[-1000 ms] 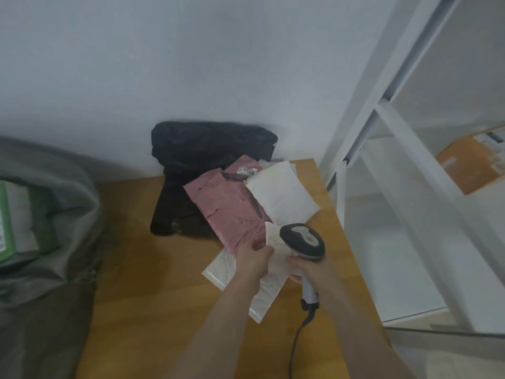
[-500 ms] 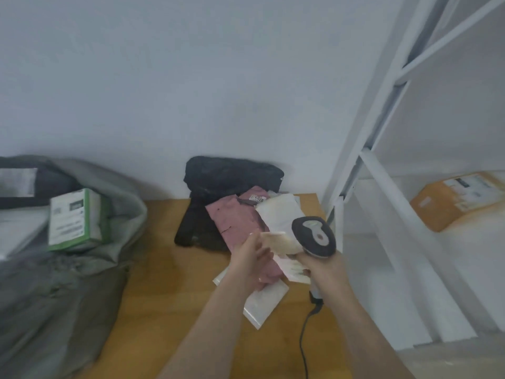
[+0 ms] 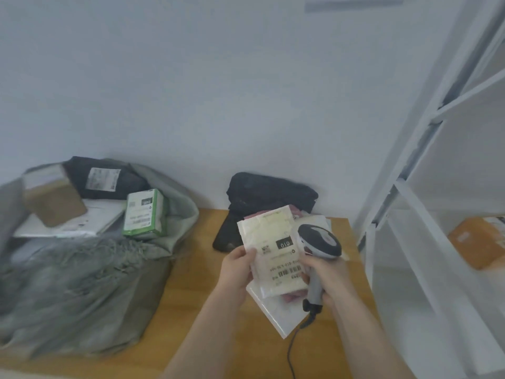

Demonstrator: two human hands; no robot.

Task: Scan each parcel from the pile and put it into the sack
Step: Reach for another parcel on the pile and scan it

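Observation:
My left hand [image 3: 237, 272] grips a cream-white flat parcel [image 3: 269, 242] by its left edge, held upright with its barcode label facing me. My right hand [image 3: 329, 277] grips the grey handheld scanner [image 3: 319, 242], whose head sits just right of the parcel's label. Beneath them the pile lies on the wooden table [image 3: 196, 310]: a black parcel [image 3: 270, 192], a pink parcel mostly hidden, and a white flat parcel [image 3: 276, 313]. The grey-green sack [image 3: 82, 283] stands open at the left.
Inside the sack are a green-and-white box [image 3: 143, 213], a brown box [image 3: 50, 201], a dark parcel with a label [image 3: 105, 179] and a white flat one. A white shelf frame [image 3: 410, 187] stands at the right with an orange box [image 3: 476, 240]. The scanner cable [image 3: 292, 348] trails toward me.
My left hand has lifted the cream parcel off the pile and turned its label up toward me. The scanner came up beside it. My view swung left, showing the sack.

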